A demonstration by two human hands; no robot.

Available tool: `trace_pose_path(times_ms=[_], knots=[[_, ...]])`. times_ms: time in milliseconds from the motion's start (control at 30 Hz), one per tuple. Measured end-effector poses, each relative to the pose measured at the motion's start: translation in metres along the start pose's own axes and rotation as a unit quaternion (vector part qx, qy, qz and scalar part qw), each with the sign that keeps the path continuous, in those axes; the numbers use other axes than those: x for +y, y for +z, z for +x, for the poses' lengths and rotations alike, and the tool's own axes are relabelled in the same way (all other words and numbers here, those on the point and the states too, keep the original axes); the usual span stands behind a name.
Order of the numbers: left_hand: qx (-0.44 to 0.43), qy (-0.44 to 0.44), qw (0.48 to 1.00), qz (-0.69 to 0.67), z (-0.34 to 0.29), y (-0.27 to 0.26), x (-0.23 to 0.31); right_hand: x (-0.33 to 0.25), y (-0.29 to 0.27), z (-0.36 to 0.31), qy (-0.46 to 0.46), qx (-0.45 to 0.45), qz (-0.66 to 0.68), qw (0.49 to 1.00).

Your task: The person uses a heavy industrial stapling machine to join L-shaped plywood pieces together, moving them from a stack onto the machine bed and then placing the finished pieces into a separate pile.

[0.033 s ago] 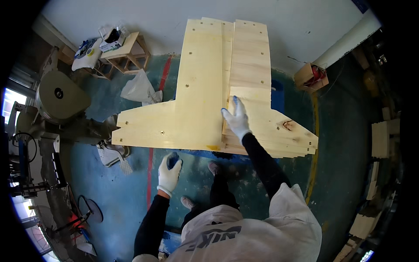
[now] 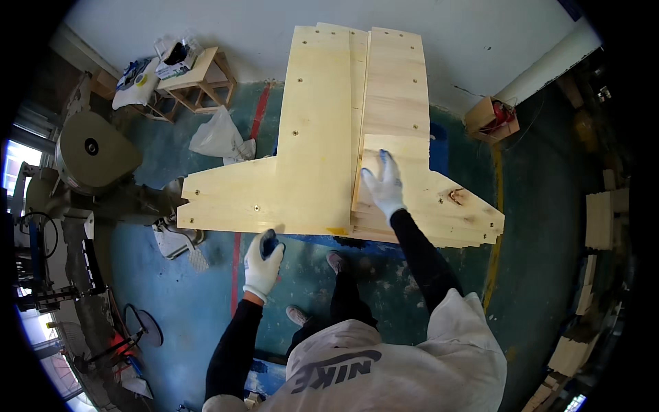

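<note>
Two stacks of pale L-shaped wooden panels lie side by side, the left panel [image 2: 312, 158] and the right panel [image 2: 395, 82], with small metal fittings set along their edges. My right hand [image 2: 384, 185], in a white glove with blue fingertips, rests on the right stack near its inner edge, fingers spread and nothing in them. Just off the front edge of the left stack is my left hand [image 2: 262, 266], gloved likewise, thumb and fingers apart and slightly curled around nothing. A blue surface [image 2: 384, 248] shows under the panels' front edge.
At the left stands a large grey-green machine [image 2: 93, 151]. A wooden stool [image 2: 199, 75] carrying a box and a white plastic bag [image 2: 220, 134] are toward the back wall. A wooden box [image 2: 492, 121] with something red sits back right. Wood stacks [image 2: 600, 220] line the right side.
My right hand has slid slightly to the right over the right panel. My left hand has risen a little toward the front edge of the left stack.
</note>
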State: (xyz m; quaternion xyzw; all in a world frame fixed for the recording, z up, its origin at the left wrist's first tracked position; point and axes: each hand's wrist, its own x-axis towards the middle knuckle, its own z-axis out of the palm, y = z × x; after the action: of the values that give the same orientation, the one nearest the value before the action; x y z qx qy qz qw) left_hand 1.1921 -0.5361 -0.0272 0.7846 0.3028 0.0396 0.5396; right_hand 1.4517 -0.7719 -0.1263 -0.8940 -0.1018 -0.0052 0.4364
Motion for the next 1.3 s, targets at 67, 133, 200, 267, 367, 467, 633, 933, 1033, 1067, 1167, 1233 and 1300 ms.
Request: trace_pose_path(times_ms=[67,133,200,267,367,467,633,933,1033,1067,1167,1233,1300], knots=[[0.032,0.175,0.969,0.17,0.048,0.001,0.003,0.029,-0.064,0.024,-0.004,0.067,-0.068,0.995],[0.051,0.185,0.95,0.245,0.098,0.015,0.005,0.044,-0.106,0.049,0.083,0.092,-0.193,0.973],[0.037,0.136,0.933,0.331,0.137,0.034,0.011,0.069,-0.127,0.075,0.129,0.084,-0.205,0.967],[0.027,0.087,0.914,0.396,0.173,0.05,0.014,0.088,-0.134,0.094,0.171,0.035,-0.195,0.965],[-0.001,0.005,0.889,0.457,0.217,0.069,0.026,0.095,-0.136,0.113,0.171,-0.021,-0.183,0.968],[-0.044,0.052,0.874,0.481,0.246,0.078,0.019,0.102,-0.139,0.115,0.142,-0.079,-0.191,0.968],[-0.073,0.077,0.921,0.376,0.287,0.087,0.02,0.087,-0.135,0.111,0.115,-0.07,-0.11,0.985],[-0.017,0.138,0.908,0.395,0.262,0.087,0.04,0.076,-0.125,0.111,0.121,-0.091,-0.211,0.966],[0.044,0.231,0.949,0.212,0.176,0.047,0.01,0.041,-0.106,0.09,-0.059,0.051,-0.188,0.979],[0.058,0.254,0.943,0.206,0.137,0.035,-0.026,0.026,-0.094,0.075,-0.091,0.084,-0.14,0.982],[-0.01,-0.017,0.983,0.18,-0.018,-0.016,-0.105,0.023,-0.03,0.015,0.098,-0.017,0.465,0.88],[0.031,-0.188,0.968,0.165,-0.124,-0.053,-0.17,-0.032,0.035,-0.06,-0.073,-0.132,0.208,0.967],[0.092,-0.334,0.932,0.105,-0.251,-0.081,-0.225,-0.089,0.096,-0.139,-0.073,-0.295,0.173,0.937]])
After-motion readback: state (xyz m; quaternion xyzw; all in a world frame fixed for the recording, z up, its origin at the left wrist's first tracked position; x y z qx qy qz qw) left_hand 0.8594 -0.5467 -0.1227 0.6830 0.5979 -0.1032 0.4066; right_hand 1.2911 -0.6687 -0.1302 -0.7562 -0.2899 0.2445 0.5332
